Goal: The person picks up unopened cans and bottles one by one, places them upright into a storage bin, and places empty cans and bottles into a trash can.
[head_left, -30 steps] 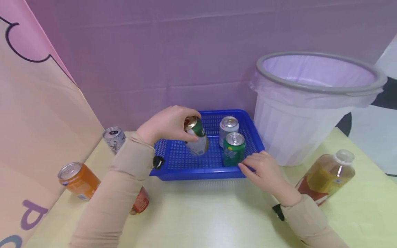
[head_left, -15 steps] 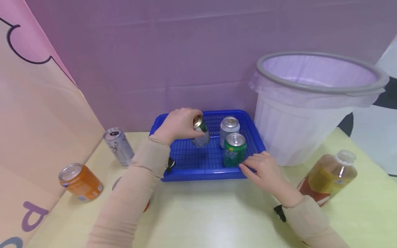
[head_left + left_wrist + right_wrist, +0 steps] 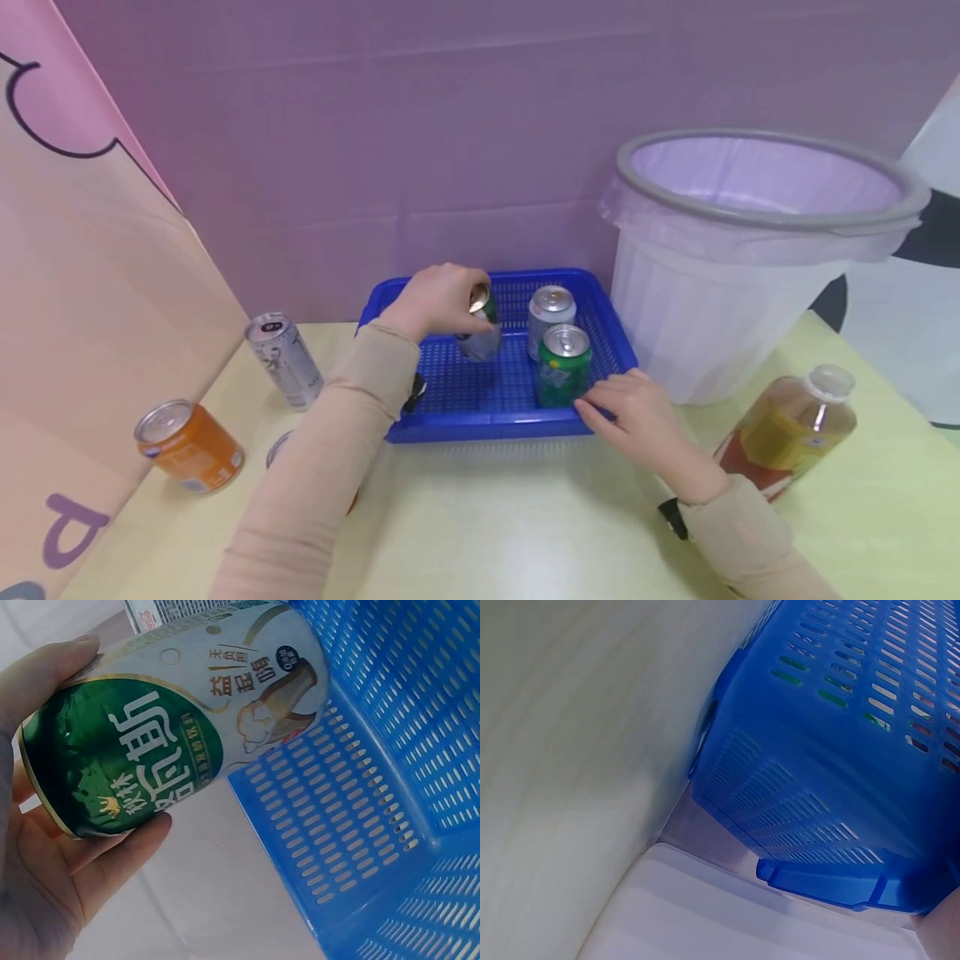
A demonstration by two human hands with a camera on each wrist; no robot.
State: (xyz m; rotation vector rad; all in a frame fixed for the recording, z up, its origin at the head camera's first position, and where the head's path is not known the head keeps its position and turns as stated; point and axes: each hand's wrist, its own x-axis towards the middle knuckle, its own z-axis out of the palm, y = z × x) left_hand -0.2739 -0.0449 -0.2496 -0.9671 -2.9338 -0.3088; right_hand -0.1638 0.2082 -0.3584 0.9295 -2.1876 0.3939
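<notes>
The left hand (image 3: 438, 302) is clamped, thumb and fingers curled round, on the top end of a green-and-white can (image 3: 180, 720), held inside the blue basket (image 3: 487, 425) towards its left; whether its base touches the basket floor I cannot tell; its green panel carries large white characters, "瓦斯" among them, beneath a small gold crown, and the white part reads "益起嗨" in brown; the right hand (image 3: 633, 417) grips the basket's front right rim, beside a green can (image 3: 564, 375) with lettering too small to read; a silver can (image 3: 552, 321) stands behind; a purple "d" marks the left panel (image 3: 97, 333).
</notes>
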